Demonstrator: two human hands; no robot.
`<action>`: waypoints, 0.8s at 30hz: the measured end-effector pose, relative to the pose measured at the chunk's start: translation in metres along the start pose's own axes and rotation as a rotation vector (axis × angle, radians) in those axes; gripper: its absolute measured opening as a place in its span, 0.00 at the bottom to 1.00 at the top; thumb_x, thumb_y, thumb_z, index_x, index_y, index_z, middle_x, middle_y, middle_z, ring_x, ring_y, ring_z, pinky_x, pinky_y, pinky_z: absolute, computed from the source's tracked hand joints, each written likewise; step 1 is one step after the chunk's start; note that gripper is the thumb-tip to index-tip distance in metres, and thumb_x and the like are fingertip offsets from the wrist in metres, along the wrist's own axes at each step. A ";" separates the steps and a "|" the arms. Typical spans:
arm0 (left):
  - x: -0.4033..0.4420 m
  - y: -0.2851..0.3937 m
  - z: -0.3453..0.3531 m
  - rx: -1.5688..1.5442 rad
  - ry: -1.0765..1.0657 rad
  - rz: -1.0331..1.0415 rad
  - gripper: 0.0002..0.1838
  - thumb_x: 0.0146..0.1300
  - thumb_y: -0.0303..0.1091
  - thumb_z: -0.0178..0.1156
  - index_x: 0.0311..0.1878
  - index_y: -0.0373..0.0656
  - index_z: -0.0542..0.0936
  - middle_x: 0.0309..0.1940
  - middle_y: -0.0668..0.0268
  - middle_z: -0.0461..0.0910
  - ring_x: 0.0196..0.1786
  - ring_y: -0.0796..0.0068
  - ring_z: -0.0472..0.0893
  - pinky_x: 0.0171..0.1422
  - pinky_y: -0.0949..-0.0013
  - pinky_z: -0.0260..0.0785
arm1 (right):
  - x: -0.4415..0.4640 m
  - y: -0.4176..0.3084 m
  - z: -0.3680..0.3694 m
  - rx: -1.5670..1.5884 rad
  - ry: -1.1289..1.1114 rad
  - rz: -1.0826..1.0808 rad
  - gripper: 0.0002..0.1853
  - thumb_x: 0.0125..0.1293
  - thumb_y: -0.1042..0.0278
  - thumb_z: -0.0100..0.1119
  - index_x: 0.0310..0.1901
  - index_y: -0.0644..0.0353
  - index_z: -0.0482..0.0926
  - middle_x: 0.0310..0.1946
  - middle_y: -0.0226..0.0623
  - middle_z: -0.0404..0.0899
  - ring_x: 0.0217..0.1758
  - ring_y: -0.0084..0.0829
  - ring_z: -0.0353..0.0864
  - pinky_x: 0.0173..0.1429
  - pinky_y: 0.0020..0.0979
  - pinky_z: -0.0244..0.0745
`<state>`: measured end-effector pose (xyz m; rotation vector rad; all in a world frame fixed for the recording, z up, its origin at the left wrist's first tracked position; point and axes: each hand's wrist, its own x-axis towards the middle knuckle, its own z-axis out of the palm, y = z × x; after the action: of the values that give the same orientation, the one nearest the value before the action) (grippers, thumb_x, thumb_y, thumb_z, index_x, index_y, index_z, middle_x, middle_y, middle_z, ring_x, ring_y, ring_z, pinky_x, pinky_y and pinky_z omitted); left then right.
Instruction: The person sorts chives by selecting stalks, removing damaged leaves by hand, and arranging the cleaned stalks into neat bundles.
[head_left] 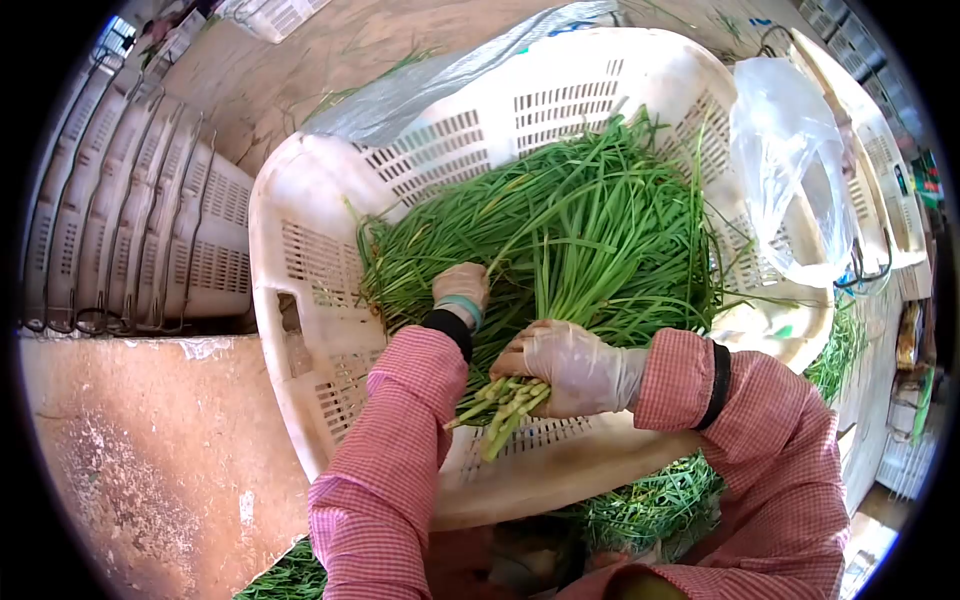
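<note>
A heap of garlic chives (440, 235), long green flat leaves, lies in a large white plastic basket (272, 200) with slotted walls. My right hand (585, 368), in a thin translucent glove, is closed round a bunch of garlic chives (580, 285). The pale cut stem ends stick out below its fingers and the leaves fan away over the heap. My left hand (462, 288), gloved with a teal band at the wrist, is in the leaves at the heap's left. Its fingers are curled in on some leaves; their tips are partly hidden.
A clear plastic bag (785, 170) hangs over the basket's right rim, and a grey plastic sheet (400, 100) lies along its far side. Stacked white crates (150, 200) stand at left above a worn ledge (150, 450). More cut greens (650, 505) lie below the basket.
</note>
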<state>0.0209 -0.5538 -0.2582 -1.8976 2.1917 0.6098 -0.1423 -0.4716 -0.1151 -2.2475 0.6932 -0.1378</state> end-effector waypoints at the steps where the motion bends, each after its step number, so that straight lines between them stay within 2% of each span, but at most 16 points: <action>1: -0.007 0.002 -0.015 0.057 0.030 -0.004 0.10 0.55 0.41 0.51 0.29 0.49 0.80 0.26 0.60 0.79 0.33 0.61 0.79 0.37 0.62 0.70 | -0.001 -0.003 -0.002 0.002 0.011 0.002 0.24 0.44 0.58 0.63 0.45 0.56 0.72 0.40 0.39 0.74 0.47 0.41 0.73 0.52 0.39 0.66; 3: -0.027 0.003 -0.058 0.095 0.057 0.109 0.11 0.55 0.42 0.52 0.30 0.48 0.80 0.26 0.59 0.79 0.33 0.61 0.79 0.37 0.62 0.70 | -0.004 -0.014 -0.012 -0.012 0.169 0.071 0.22 0.42 0.65 0.61 0.43 0.58 0.73 0.44 0.44 0.74 0.48 0.42 0.72 0.52 0.38 0.66; 5: -0.059 0.010 -0.106 -0.040 0.042 0.254 0.11 0.53 0.41 0.56 0.34 0.46 0.81 0.27 0.56 0.79 0.33 0.59 0.79 0.37 0.60 0.69 | -0.003 -0.011 -0.012 -0.061 0.444 -0.103 0.19 0.45 0.62 0.61 0.41 0.59 0.73 0.57 0.47 0.63 0.60 0.44 0.63 0.60 0.40 0.61; 7: -0.097 0.017 -0.147 -0.102 -0.052 0.427 0.11 0.53 0.37 0.58 0.36 0.43 0.80 0.28 0.55 0.78 0.32 0.58 0.78 0.37 0.61 0.69 | -0.011 -0.018 -0.021 -0.165 0.620 -0.061 0.20 0.45 0.60 0.62 0.40 0.59 0.74 0.59 0.47 0.62 0.64 0.44 0.57 0.63 0.41 0.56; 8: -0.115 0.023 -0.165 -0.189 -0.061 0.520 0.11 0.53 0.36 0.58 0.37 0.42 0.80 0.28 0.55 0.78 0.32 0.58 0.78 0.37 0.61 0.69 | -0.016 -0.026 -0.026 -0.238 0.596 0.023 0.20 0.45 0.58 0.62 0.41 0.59 0.74 0.60 0.47 0.61 0.67 0.43 0.52 0.65 0.43 0.53; 10: -0.152 0.039 -0.201 -0.289 -0.060 0.660 0.09 0.55 0.33 0.57 0.37 0.39 0.80 0.29 0.55 0.79 0.31 0.60 0.78 0.36 0.65 0.69 | -0.030 -0.045 -0.036 -0.217 0.570 0.019 0.19 0.48 0.58 0.59 0.41 0.59 0.73 0.48 0.42 0.72 0.54 0.40 0.68 0.64 0.43 0.57; 11: -0.173 0.050 -0.220 -0.174 -0.009 0.590 0.07 0.55 0.31 0.58 0.35 0.40 0.80 0.28 0.59 0.80 0.29 0.64 0.78 0.36 0.67 0.70 | -0.037 -0.060 -0.043 -0.142 0.537 0.035 0.17 0.51 0.61 0.58 0.41 0.58 0.73 0.42 0.39 0.75 0.48 0.37 0.74 0.62 0.41 0.61; 12: -0.187 0.053 -0.226 -0.448 0.118 0.608 0.07 0.54 0.30 0.59 0.37 0.41 0.81 0.28 0.62 0.80 0.30 0.68 0.78 0.39 0.70 0.70 | -0.041 -0.064 -0.047 -0.088 0.691 -0.094 0.11 0.56 0.67 0.52 0.41 0.59 0.73 0.37 0.37 0.75 0.38 0.31 0.75 0.46 0.32 0.69; 13: -0.200 0.055 -0.230 -0.725 0.240 0.618 0.08 0.54 0.30 0.60 0.38 0.43 0.81 0.29 0.64 0.81 0.30 0.72 0.77 0.41 0.72 0.70 | -0.053 -0.091 -0.075 -0.078 0.687 0.029 0.11 0.58 0.69 0.48 0.41 0.61 0.72 0.35 0.38 0.76 0.37 0.30 0.76 0.43 0.30 0.72; 15: -0.224 0.044 -0.261 -0.914 0.355 0.552 0.12 0.55 0.31 0.60 0.43 0.44 0.78 0.31 0.67 0.80 0.34 0.77 0.77 0.46 0.75 0.68 | -0.076 -0.145 -0.131 -0.062 0.662 0.278 0.11 0.63 0.71 0.40 0.42 0.66 0.71 0.33 0.40 0.76 0.35 0.27 0.77 0.38 0.27 0.78; 17: -0.246 0.039 -0.285 -1.208 0.385 0.510 0.15 0.56 0.32 0.59 0.48 0.42 0.76 0.34 0.68 0.79 0.37 0.79 0.76 0.48 0.77 0.67 | -0.095 -0.182 -0.172 0.420 1.157 0.267 0.17 0.57 0.62 0.52 0.45 0.62 0.72 0.40 0.43 0.75 0.44 0.34 0.75 0.54 0.36 0.69; 18: -0.269 0.037 -0.300 -1.216 0.434 0.466 0.16 0.57 0.31 0.59 0.48 0.39 0.75 0.35 0.67 0.79 0.37 0.79 0.76 0.48 0.78 0.67 | -0.108 -0.198 -0.183 0.288 1.204 0.288 0.24 0.51 0.56 0.62 0.46 0.62 0.72 0.44 0.45 0.74 0.48 0.38 0.73 0.60 0.41 0.63; 19: -0.296 0.037 -0.315 -1.220 0.489 0.438 0.16 0.57 0.30 0.58 0.49 0.37 0.75 0.35 0.67 0.79 0.38 0.79 0.76 0.48 0.79 0.67 | -0.126 -0.218 -0.202 0.100 1.388 0.167 0.24 0.51 0.57 0.62 0.47 0.62 0.72 0.44 0.43 0.75 0.46 0.33 0.75 0.58 0.35 0.65; 20: -0.314 0.037 -0.322 -1.266 0.549 0.432 0.16 0.58 0.29 0.58 0.49 0.35 0.74 0.36 0.65 0.79 0.39 0.80 0.76 0.48 0.80 0.67 | -0.154 -0.212 -0.235 0.025 1.400 -0.048 0.22 0.50 0.60 0.64 0.45 0.61 0.73 0.41 0.39 0.77 0.43 0.30 0.76 0.55 0.30 0.68; 22: -0.346 0.035 -0.328 -1.294 0.661 0.493 0.18 0.58 0.28 0.57 0.52 0.36 0.71 0.38 0.64 0.78 0.42 0.79 0.76 0.50 0.79 0.67 | -0.174 -0.280 -0.235 0.000 1.524 -0.514 0.17 0.52 0.65 0.63 0.41 0.65 0.74 0.33 0.39 0.78 0.35 0.30 0.79 0.44 0.29 0.74; 24: -0.377 0.043 -0.330 -1.294 0.743 0.524 0.20 0.57 0.28 0.58 0.54 0.37 0.70 0.41 0.63 0.77 0.45 0.77 0.75 0.52 0.77 0.67 | -0.180 -0.337 -0.222 0.063 1.455 -0.861 0.13 0.53 0.70 0.62 0.37 0.68 0.74 0.25 0.40 0.79 0.27 0.30 0.81 0.33 0.27 0.80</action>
<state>0.0860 -0.3459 0.1950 -2.1997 3.2178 2.1166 -0.2146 -0.3328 0.2987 -1.9176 0.2667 -2.2598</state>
